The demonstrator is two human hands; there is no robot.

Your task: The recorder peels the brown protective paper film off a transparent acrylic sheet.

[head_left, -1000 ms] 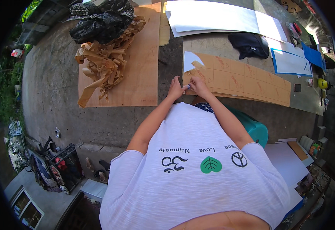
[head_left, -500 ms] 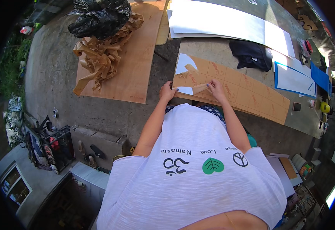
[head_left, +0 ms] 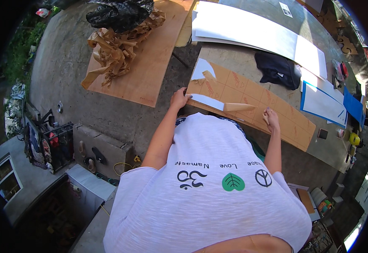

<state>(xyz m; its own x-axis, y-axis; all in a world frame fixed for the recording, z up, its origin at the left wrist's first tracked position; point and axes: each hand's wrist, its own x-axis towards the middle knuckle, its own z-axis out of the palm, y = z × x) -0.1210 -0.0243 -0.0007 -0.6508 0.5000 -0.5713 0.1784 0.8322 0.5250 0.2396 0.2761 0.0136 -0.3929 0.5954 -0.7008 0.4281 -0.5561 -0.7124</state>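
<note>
Paper-masked white sheet (head_left: pixel 255 95), here it is, lying along the near edge of the table (head_left: pixel 226 52), its left end close to the table's near left corner! A bare white band (head_left: pixel 207 102) gleams along the sheet's near side, and at the end of it a brown paper strip (head_left: pixel 239 107) stands loose, tapering rightward. That taper is the danger: a hard or crooked pull could snap the strip short and leave brown scraps to be picked off one by one. Look at the far left corner, where a bare white patch (head_left: pixel 202 69) ends in a torn, curling paper flap (head_left: pixel 209 76); a ragged edge like that could start another tear.

To the hands! The left hand (head_left: pixel 179 99) is at the sheet's near left corner, thumb on top; its other fingers are partly hidden, so whether they clamp underneath I cannot tell. Should that hold be light, a tug to the right could swing the sheet round or drag it over the table's near edge. The right hand (head_left: pixel 271 120) has its fingertips bunched together just off the strip's tip; whether they nip any paper, I cannot tell.

Further out, a dark cloth (head_left: pixel 278 69) lies just beyond the sheet's far side, and a sliding sheet could bump it. White panels (head_left: pixel 247 25) line the table's far edge, well apart from the hands.
</note>
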